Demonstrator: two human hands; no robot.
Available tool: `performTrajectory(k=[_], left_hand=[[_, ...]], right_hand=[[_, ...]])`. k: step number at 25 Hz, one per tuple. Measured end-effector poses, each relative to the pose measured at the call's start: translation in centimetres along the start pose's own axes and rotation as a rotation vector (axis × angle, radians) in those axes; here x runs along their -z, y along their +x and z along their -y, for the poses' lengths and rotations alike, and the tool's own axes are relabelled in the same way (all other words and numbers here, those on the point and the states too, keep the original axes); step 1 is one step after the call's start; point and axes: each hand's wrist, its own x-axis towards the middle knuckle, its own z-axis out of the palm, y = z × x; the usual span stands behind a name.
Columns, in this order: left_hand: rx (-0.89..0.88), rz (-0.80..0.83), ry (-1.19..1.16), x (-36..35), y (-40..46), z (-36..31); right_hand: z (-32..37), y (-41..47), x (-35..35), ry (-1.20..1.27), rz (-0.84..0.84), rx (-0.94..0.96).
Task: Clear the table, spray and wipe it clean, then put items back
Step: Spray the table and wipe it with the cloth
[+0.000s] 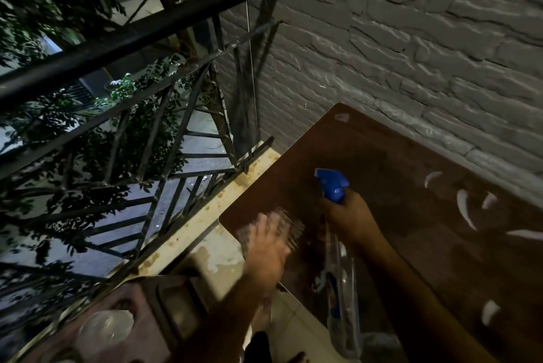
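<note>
A dark brown table (pixel 396 174) stands in the corner against the brick wall. My right hand (pixel 349 215) grips a clear spray bottle with a blue trigger head (pixel 332 184), its nozzle aimed toward the table's far left part. My left hand (pixel 269 240) presses a checked cloth (pixel 289 223) flat on the table's near left corner; hand and cloth are motion-blurred. Pale curved streaks (pixel 464 207) mark the tabletop on the right.
A black metal railing (pixel 141 36) with diagonal bars runs along the left over a stained ledge (pixel 205 215). A grey brick wall (pixel 411 39) bounds the table behind. A clear plastic cup (pixel 102 330) sits on a brown surface at lower left. Foliage lies beyond the railing.
</note>
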Motion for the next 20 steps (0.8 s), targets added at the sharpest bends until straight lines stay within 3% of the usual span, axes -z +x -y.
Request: performTrajectory(k=[2,3,5,7,9,11,12,13,15,17,18,20], left_hand=[[-0.173,0.113,0.031,-0.9,-2.3,-0.6],[-0.16,0.069,0.05,-0.5,-1.2,0.5],[0.107,-0.01,0.056,1.7,3.1,3.3],[0.262,0.08,0.051,3.3,5.2,3.3],[0.049,0.031,0.063,1.7,3.0,0.7],[-0.365,0.169,0.133,-0.7,-1.4,-0.6],[-0.489,0.198,0.176,-0.5,-2.0,0.5],[-0.508,0.217,0.216,0.2,-0.6,1.8],[-0.214,0.1,0.216,2.0,4.0,4.4],[-0.001,0.163,0.198,3.4,7.0,3.7],[-0.064,0.148,0.197,2.8,6.4,2.5],[-0.425,0.203,0.224,-0.6,2.2,0.3]], right_hand=[[0.4,-0.1,-0.4,0.002,0.02,-0.036],[0.6,-0.1,-0.4,0.002,0.019,-0.028],[0.6,-0.2,0.3,0.018,-0.012,0.02],[0.2,-0.6,1.1,0.015,-0.054,0.072],[-0.3,-0.9,1.7,0.003,-0.096,0.061],[-0.7,-1.1,2.1,-0.005,-0.14,0.026],[-0.9,-1.1,2.1,0.012,-0.135,0.004],[-1.0,-1.1,2.2,0.043,-0.126,-0.019],[-1.2,-1.1,2.3,0.069,-0.122,-0.035],[-1.6,-0.9,2.4,0.071,-0.148,-0.043],[-1.7,-1.0,2.3,0.062,-0.152,-0.057],[-1.5,-1.4,1.9,0.068,-0.156,-0.089]])
